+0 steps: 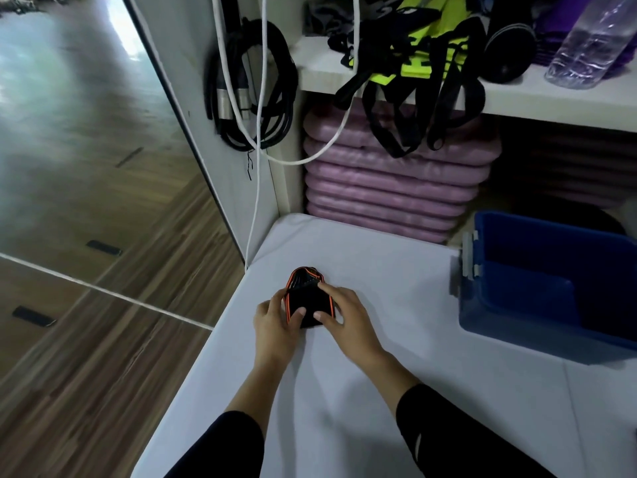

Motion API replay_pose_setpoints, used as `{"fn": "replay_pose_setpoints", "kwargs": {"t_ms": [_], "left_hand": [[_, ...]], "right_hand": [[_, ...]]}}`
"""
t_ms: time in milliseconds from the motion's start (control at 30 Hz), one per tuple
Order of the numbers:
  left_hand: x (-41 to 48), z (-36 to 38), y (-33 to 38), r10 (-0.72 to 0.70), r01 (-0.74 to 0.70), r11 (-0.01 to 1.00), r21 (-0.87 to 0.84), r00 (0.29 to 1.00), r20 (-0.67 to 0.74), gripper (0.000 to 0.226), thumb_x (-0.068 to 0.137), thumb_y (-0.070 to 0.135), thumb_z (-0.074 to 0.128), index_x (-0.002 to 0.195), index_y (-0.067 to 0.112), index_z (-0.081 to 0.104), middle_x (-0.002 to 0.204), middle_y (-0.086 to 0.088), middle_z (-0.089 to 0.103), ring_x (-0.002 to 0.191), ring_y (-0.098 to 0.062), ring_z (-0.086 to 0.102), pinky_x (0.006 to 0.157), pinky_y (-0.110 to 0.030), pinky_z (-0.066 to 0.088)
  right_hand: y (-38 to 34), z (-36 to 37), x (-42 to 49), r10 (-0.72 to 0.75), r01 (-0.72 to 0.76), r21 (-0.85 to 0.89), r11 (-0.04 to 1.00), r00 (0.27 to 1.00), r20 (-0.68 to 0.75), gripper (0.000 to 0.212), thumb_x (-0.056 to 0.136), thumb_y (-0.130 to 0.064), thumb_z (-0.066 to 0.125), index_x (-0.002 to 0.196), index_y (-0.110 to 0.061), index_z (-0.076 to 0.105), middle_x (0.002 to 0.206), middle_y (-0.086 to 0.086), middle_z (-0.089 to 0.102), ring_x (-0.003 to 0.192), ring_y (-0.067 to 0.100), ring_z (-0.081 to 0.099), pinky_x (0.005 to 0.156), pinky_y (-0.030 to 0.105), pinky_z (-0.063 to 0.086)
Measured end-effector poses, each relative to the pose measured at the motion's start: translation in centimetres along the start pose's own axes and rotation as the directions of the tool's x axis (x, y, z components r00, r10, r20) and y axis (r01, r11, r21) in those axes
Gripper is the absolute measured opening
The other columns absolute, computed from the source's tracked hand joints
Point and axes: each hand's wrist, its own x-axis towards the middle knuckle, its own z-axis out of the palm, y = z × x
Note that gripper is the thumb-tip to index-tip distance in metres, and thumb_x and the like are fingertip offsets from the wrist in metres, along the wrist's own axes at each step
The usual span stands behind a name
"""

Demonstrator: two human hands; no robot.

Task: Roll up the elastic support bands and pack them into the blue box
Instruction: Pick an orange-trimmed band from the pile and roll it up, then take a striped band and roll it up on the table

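Observation:
A black elastic support band with orange edge stripes (306, 294) lies on the white table (379, 391), partly rolled at its near end. My left hand (275, 322) grips its left side, thumb on top. My right hand (344, 315) presses on its right side, fingers spread over the fabric. The blue box (537, 326) stands open at the table's right edge, well to the right of both hands. I see nothing inside the box.
A stack of pink mats (389, 188) fills the shelf behind the table. Black straps and yellow-green gear (413, 63) hang from the shelf above, beside a clear bottle (586, 43). Coiled black cables (255, 88) and a white cord hang at left. Wooden floor lies left.

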Motion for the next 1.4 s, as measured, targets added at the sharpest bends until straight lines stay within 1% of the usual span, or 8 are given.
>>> {"fn": "replay_pose_setpoints", "kwargs": {"t_ms": [233, 400, 600, 833, 967, 1067, 1233, 1400], "left_hand": [[-4.6, 0.0, 2.1, 0.091, -0.076, 0.990, 0.117, 0.988, -0.121, 0.036, 0.084, 0.016, 0.060, 0.119, 0.017, 0.053, 0.114, -0.007, 0.045, 0.113, -0.024, 0.044, 0.084, -0.026, 0.037], [-9.6, 2.2, 3.6, 0.232, -0.248, 0.959, 0.136, 0.965, 0.118, 0.019, 0.082, 0.009, 0.054, 0.094, 0.021, 0.062, 0.087, 0.015, 0.051, 0.093, -0.018, 0.055, 0.076, -0.028, 0.045], [-16.4, 8.9, 6.1, 0.272, -0.346, 0.930, 0.122, 0.873, 0.404, 0.019, 0.083, 0.015, 0.053, 0.093, 0.024, 0.066, 0.091, 0.005, 0.062, 0.083, -0.016, 0.057, 0.075, -0.028, 0.050], [-25.4, 18.8, 11.5, 0.288, -0.346, 0.938, -0.011, 0.763, 0.579, 0.021, 0.081, 0.012, 0.057, 0.099, 0.021, 0.065, 0.097, 0.002, 0.065, 0.080, -0.011, 0.060, 0.068, -0.001, 0.041], [-29.1, 23.6, 14.8, 0.300, -0.341, 0.938, -0.057, 0.721, 0.625, 0.018, 0.081, 0.014, 0.060, 0.094, 0.025, 0.066, 0.095, 0.002, 0.066, 0.079, -0.009, 0.063, 0.076, -0.017, 0.052], [-30.7, 26.5, 16.9, 0.309, -0.355, 0.934, -0.047, 0.731, 0.608, 0.019, 0.081, 0.010, 0.060, 0.095, 0.021, 0.066, 0.092, -0.001, 0.065, 0.073, -0.008, 0.060, 0.063, -0.001, 0.041], [-31.6, 30.4, 20.1, 0.349, -0.421, 0.907, -0.010, 0.738, 0.577, 0.028, 0.080, 0.006, 0.063, 0.107, 0.015, 0.065, 0.103, -0.003, 0.064, 0.094, -0.014, 0.059, 0.077, -0.008, 0.043], [-31.1, 33.6, 22.6, 0.416, -0.572, 0.815, 0.086, 0.683, 0.601, 0.031, 0.081, 0.006, 0.061, 0.110, 0.017, 0.064, 0.114, 0.000, 0.064, 0.109, -0.019, 0.052, 0.088, -0.014, 0.034]], "right_hand": [[-0.1, -2.3, -4.9, 0.020, -0.031, -0.168, 0.985, 0.998, -0.068, 0.046, 0.091, -0.035, 0.054, 0.134, -0.027, 0.041, 0.133, -0.006, 0.047, 0.124, 0.012, 0.045, 0.102, 0.033, 0.044], [0.7, -6.4, -12.1, 0.045, -0.112, -0.335, 0.936, 0.979, -0.201, 0.028, 0.090, -0.037, 0.053, 0.116, -0.028, 0.054, 0.116, -0.008, 0.060, 0.107, 0.010, 0.055, 0.088, 0.024, 0.051], [4.3, -13.5, -21.7, 0.202, -0.341, -0.327, 0.881, 0.898, -0.392, 0.028, 0.092, -0.037, 0.050, 0.117, -0.026, 0.055, 0.120, -0.007, 0.060, 0.110, 0.011, 0.054, 0.091, 0.021, 0.045], [9.6, -22.6, -32.0, 0.290, -0.493, -0.193, 0.848, 0.738, -0.609, 0.034, 0.082, -0.034, 0.047, 0.109, -0.018, 0.061, 0.104, -0.001, 0.064, 0.099, 0.019, 0.058, 0.082, 0.026, 0.045], [12.3, -27.2, -36.0, 0.298, -0.526, -0.164, 0.834, 0.682, -0.668, 0.025, 0.084, -0.024, 0.053, 0.106, -0.016, 0.062, 0.098, 0.000, 0.062, 0.092, 0.020, 0.057, 0.076, 0.025, 0.044], [14.1, -30.4, -37.9, 0.293, -0.515, -0.146, 0.845, 0.674, -0.678, 0.024, 0.084, -0.026, 0.053, 0.103, -0.015, 0.062, 0.095, -0.001, 0.062, 0.089, 0.019, 0.056, 0.075, 0.025, 0.045], [16.7, -34.4, -39.0, 0.219, -0.463, -0.198, 0.864, 0.700, -0.680, 0.040, 0.082, -0.039, 0.040, 0.102, -0.012, 0.063, 0.095, 0.002, 0.062, 0.088, 0.020, 0.056, 0.077, 0.024, 0.042], [17.8, -36.5, -38.5, 0.167, -0.402, -0.207, 0.892, 0.718, -0.675, 0.021, 0.086, -0.015, 0.058, 0.106, -0.016, 0.061, 0.102, -0.003, 0.060, 0.096, 0.014, 0.052, 0.082, 0.025, 0.046]]}}
